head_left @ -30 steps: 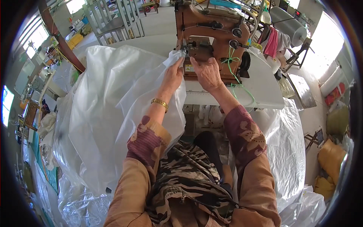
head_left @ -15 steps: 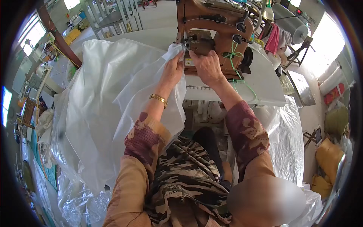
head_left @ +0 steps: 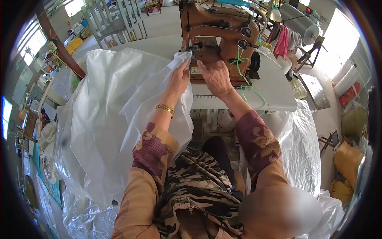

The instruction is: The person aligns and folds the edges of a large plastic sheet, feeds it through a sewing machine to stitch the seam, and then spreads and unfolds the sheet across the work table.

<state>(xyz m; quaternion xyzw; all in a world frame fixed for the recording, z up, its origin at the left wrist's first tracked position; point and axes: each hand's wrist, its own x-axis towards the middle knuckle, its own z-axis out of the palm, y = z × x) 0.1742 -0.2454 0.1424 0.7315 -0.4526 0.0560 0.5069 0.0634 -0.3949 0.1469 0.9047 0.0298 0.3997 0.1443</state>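
At a brown sewing machine (head_left: pixel 213 28) I hold a white translucent plastic sheet (head_left: pixel 107 95) by its bunched edge. My left hand (head_left: pixel 178 81) is closed on that edge just in front of the needle and presser foot (head_left: pixel 191 46). A gold watch (head_left: pixel 165 108) circles the left wrist. My right hand (head_left: pixel 217 78) hovers over the front of the machine bed, right of the needle. Its index finger stretches toward the needle, apart from the other fingers, and I see nothing in it. The sheet drapes left over the table and down toward my lap.
The white sewing table (head_left: pixel 274 97) extends to the right, with a loose green cord (head_left: pixel 240 61) hanging from the machine. More clear plastic (head_left: pixel 298 139) hangs below it. A grey chair (head_left: pixel 113 26) stands beyond the table; a large roll (head_left: pixel 300 22) rests on a stand at right.
My right hand has drawn back slightly from the needle area, its index finger now lifted apart. The left hand keeps its hold on the sheet. The whole view has shifted slightly.
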